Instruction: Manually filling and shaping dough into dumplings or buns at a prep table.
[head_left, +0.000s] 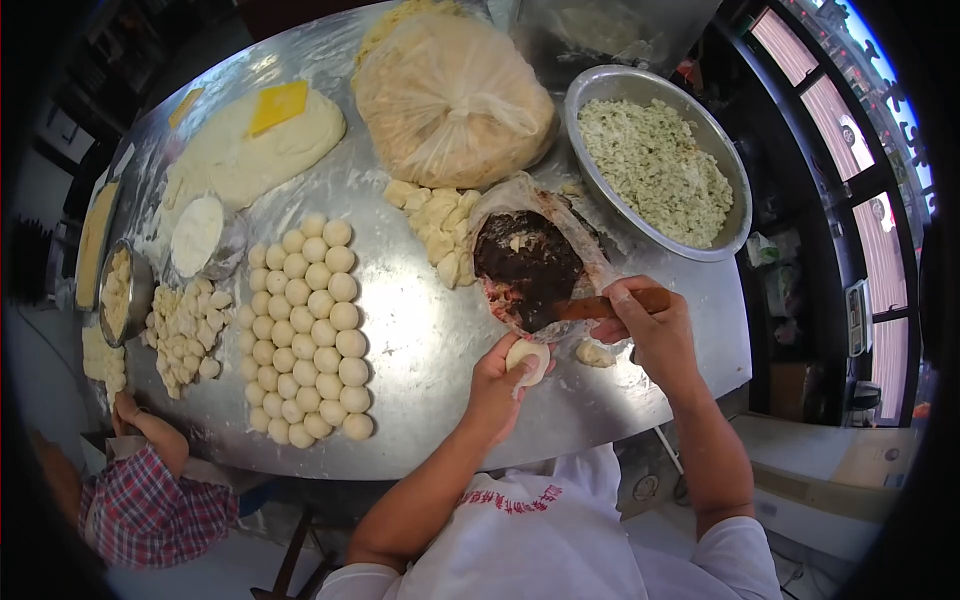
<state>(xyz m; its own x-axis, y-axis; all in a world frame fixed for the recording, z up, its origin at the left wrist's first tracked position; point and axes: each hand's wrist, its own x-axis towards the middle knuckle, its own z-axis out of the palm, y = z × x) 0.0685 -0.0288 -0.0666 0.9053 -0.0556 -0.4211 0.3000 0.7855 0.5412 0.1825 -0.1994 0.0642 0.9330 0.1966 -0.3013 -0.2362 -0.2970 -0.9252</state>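
Observation:
A small flattened round of pale dough (529, 358) rests in my left hand (495, 390), the thumb pressed on its face. My right hand (651, 330) grips a brown wooden spatula (592, 307), whose tip dips into a dark filling (525, 251). That filling sits in a plastic bag (592, 262) spread wide on the steel table. The dough round is just below the bag's near edge. A small lump of dough (595, 353) lies between my hands. Yellowish dough pieces (446, 229) are heaped against the bag's left side.
Rows of dough balls (304, 345) cover the table's middle left. Behind stand a tied plastic bag (457, 105) and a steel basin (581, 150) of green-flecked filling. A yellow scraper (279, 106) lies on a dough slab (240, 161). Another person (154, 487) works at the left corner.

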